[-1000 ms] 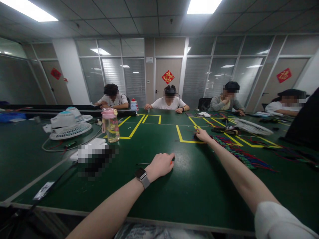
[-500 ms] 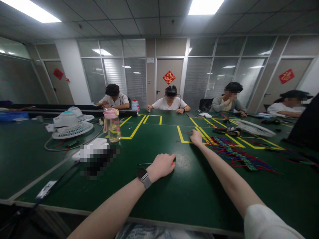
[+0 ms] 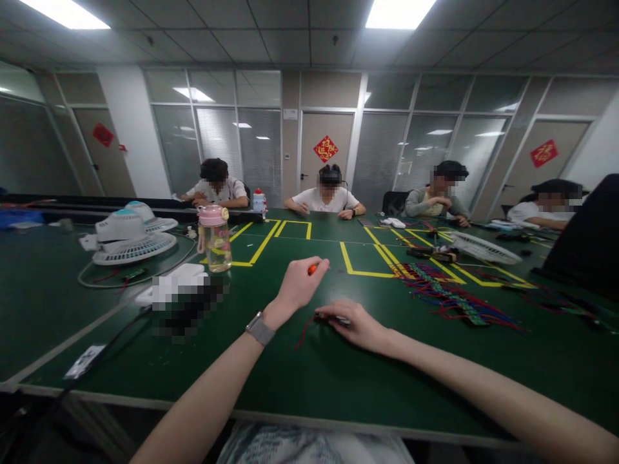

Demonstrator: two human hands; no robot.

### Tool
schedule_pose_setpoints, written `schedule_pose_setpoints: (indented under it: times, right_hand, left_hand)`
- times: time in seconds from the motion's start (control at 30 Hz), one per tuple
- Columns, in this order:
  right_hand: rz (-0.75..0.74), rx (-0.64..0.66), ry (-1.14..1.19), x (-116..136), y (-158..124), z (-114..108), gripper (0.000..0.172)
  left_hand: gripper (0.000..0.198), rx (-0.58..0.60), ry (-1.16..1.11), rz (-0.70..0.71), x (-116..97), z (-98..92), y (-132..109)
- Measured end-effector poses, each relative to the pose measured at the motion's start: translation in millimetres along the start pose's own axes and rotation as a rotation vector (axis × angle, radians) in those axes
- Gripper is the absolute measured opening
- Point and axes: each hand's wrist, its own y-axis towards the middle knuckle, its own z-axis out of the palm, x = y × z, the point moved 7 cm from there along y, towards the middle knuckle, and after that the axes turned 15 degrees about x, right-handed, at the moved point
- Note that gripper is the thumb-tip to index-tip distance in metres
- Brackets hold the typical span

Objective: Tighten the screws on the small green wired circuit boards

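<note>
My left hand [image 3: 300,283], with a watch on its wrist, is closed around a screwdriver with an orange handle [image 3: 313,269], raised a little over the table; most of the tool is hidden by the fingers. Close in front of me, my right hand [image 3: 358,325] rests low at the green tabletop [image 3: 300,393]. Its fingers are closed on a small circuit board [image 3: 342,319], mostly covered by them. From the board a red wire [image 3: 303,332] trails left onto the table. Further right lies a row of green circuit boards [image 3: 447,293] with red and blue wires.
A pink-lidded bottle [image 3: 216,241] stands left of centre, with white fan parts [image 3: 133,241] beyond it. A white power strip [image 3: 178,280] and cable lie nearer. Yellow tape [image 3: 367,274] marks the table. Another fan grille [image 3: 486,248] lies right. Several people sit across the table.
My right hand has come back from the right-hand yellow tape toward me, now with a small wired board. My left hand has risen and moved slightly forward with the screwdriver.
</note>
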Motion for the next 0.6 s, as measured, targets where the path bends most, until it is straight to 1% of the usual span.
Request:
schedule_pose_setpoints:
  times: [0.07, 0.13, 0.17, 0.23, 0.3, 0.37, 0.47, 0.6]
  right_hand:
    - [-0.005, 0.009, 0.04, 15, -19, 4, 0.042]
    - [0.057, -0.019, 0.116, 16, -32, 5, 0.047]
    - [0.092, -0.043, 0.153, 14, -36, 5, 0.05]
    - [0.131, -0.085, 0.206, 10, -40, 4, 0.054]
    - [0.129, -0.103, 0.224, 8, -39, 5, 0.057]
    - [0.119, -0.109, 0.229, 6, -36, 5, 0.059]
    - [0.125, -0.109, 0.286, 3, -33, 6, 0.064]
    - [0.137, -0.104, 0.471, -4, -31, 9, 0.073]
  left_hand:
    - [0.041, 0.049, -0.417, -0.036, 9, 1.5, 4]
    - [0.038, 0.08, -0.799, -0.045, 13, 8.5, 6]
    - [0.035, 0.089, -0.952, -0.035, 12, 12.5, 7]
    - [0.033, 0.116, -1.15, -0.002, 6, 20.4, 6]
    - [0.035, 0.16, -1.233, 0.02, -1, 28.5, 5]
    - [0.038, 0.178, -1.246, 0.031, -5, 34.4, 4]
    - [0.041, 0.135, -1.21, 0.06, -7, 36.9, 2]
    - [0.041, 0.074, -1.126, 0.098, -10, 36.6, -1]
